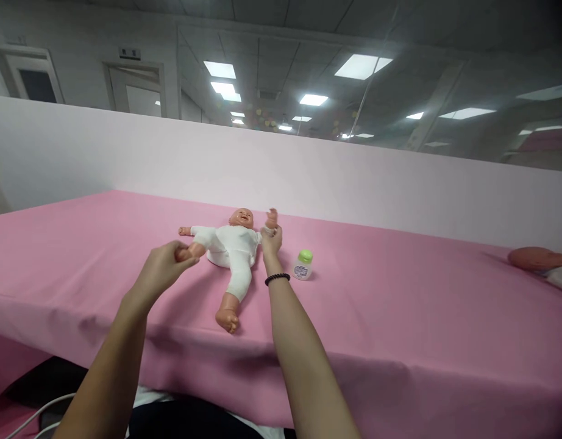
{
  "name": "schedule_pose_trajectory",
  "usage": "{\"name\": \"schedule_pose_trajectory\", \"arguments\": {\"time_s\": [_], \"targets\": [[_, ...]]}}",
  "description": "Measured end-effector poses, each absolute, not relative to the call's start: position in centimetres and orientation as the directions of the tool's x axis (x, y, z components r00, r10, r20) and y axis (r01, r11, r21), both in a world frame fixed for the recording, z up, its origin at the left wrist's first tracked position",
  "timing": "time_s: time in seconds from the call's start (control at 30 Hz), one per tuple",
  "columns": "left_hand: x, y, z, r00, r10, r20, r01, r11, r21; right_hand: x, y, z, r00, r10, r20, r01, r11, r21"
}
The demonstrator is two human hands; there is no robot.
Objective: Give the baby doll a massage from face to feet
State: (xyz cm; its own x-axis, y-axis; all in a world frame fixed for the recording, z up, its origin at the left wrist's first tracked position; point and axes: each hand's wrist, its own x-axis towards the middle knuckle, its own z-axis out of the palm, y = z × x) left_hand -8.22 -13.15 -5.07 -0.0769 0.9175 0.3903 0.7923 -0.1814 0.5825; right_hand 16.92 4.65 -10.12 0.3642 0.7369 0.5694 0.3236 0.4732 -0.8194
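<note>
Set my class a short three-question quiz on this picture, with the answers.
1. Which part of the baby doll is the left hand gripping?
2. True or false: the green-capped bottle is in the right hand.
3. Which wrist wears the black beaded bracelet?

Key:
1. A foot.
2. False: it stands on the pink-covered table, apart from both hands.
3. The right wrist.
</note>
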Motion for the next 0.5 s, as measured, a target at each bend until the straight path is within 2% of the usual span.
{"name": "schedule_pose_trajectory", "arguments": {"time_s": [0.07, 0.17, 0.23, 0.37, 0.5], "targets": [[-6.0, -10.6, -3.7, -0.03, 0.894, 0.447, 0.799, -0.247, 0.548, 16.5, 4.8, -10.1, 0.265, 0.771, 0.579, 0.335, 0.489, -0.805], [-3.4, -7.5, -2.9, 0.034, 0.924, 0.382, 0.841, -0.233, 0.489, 15.9, 4.8, -10.3, 0.132, 0.798, 0.588, 0.338, 0.521, -0.784], [-2.9, -6.9, -3.2, 0.052, 0.934, 0.352, 0.84, -0.232, 0.491, 16.0, 4.9, -10.5, 0.114, 0.812, 0.572, 0.325, 0.514, -0.794], [-5.5, -9.6, -5.3, 0.007, 0.916, 0.4, 0.777, -0.257, 0.574, 17.3, 5.7, -11.0, 0.303, 0.831, 0.466, 0.264, 0.397, -0.879], [-9.7, -13.4, -8.5, -0.119, 0.929, 0.351, 0.774, -0.135, 0.619, 18.1, 6.6, -12.1, 0.474, 0.79, 0.39, 0.212, 0.327, -0.921]]}}
